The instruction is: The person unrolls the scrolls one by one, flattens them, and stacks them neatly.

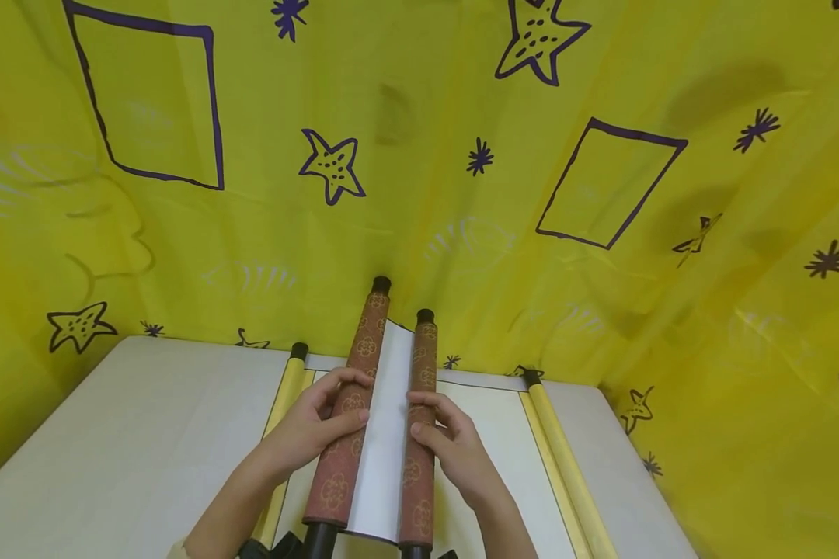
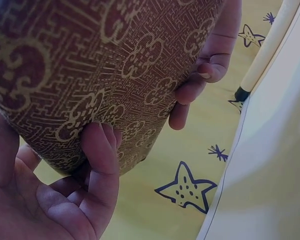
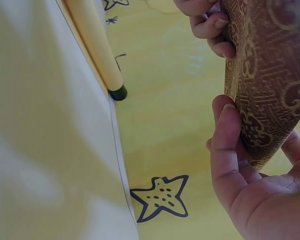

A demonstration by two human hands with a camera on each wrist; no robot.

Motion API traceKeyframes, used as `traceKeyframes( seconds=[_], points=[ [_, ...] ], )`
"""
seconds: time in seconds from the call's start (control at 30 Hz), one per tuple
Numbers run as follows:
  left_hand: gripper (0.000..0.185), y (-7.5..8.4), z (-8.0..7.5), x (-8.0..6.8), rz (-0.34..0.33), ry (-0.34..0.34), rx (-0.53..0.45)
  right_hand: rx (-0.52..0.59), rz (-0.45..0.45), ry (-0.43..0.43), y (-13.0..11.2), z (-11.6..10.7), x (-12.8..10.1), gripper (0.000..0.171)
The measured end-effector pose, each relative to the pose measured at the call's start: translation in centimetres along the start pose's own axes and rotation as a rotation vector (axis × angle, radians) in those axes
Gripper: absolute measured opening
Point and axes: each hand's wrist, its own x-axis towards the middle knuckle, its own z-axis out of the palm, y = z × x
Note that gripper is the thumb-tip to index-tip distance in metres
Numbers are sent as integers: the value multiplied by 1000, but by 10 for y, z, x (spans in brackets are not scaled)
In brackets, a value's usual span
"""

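A hanging scroll in dark red brocade with gold flower patterns is held up in both hands, partly unrolled. My left hand (image 1: 315,431) grips its thicker left roll (image 1: 331,485), thumb and fingers curled round it. Around the slimmer right roll (image 1: 419,489) curl the thumb and fingers of my right hand (image 1: 457,446). Between the rolls shows a narrow white strip (image 1: 384,419) of the sheet. Black knobs cap the ends of both rolls. In the left wrist view the brocade (image 2: 140,55) fills the upper left; the right wrist view shows the brocade (image 3: 275,65) at the right.
Beneath the held scroll, another scroll lies spread on the white table (image 1: 168,435), its yellow left roller (image 1: 290,388) and yellow right roller (image 1: 566,458) standing apart with black ends. A yellow cloth (image 1: 419,233) with drawn stars and frames rises behind and at the sides.
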Motion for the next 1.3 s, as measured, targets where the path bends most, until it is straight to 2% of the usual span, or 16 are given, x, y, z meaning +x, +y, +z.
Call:
traceKeyframes(
  seconds=[0.3, 0.67, 0.83, 1.17, 1.3],
  points=[
    [40, 7, -1, 1, 17, 6, -7, -15, -12, 1, -3, -3, 2, 42],
    [42, 9, -4, -2, -14, 14, -30, 1, -9, -2, -3, -6, 1, 44],
    [42, 9, -5, -3, -14, 3, -45, -27, -2, 16, -2, -5, 0, 42],
    [40, 10, -6, -5, -1, 27, 1, -10, 11, 25, -2, -6, 0, 43],
    [40, 11, -7, -5, -2, 21, -11, -18, 7, 23, -1, -6, -1, 43]
  ],
)
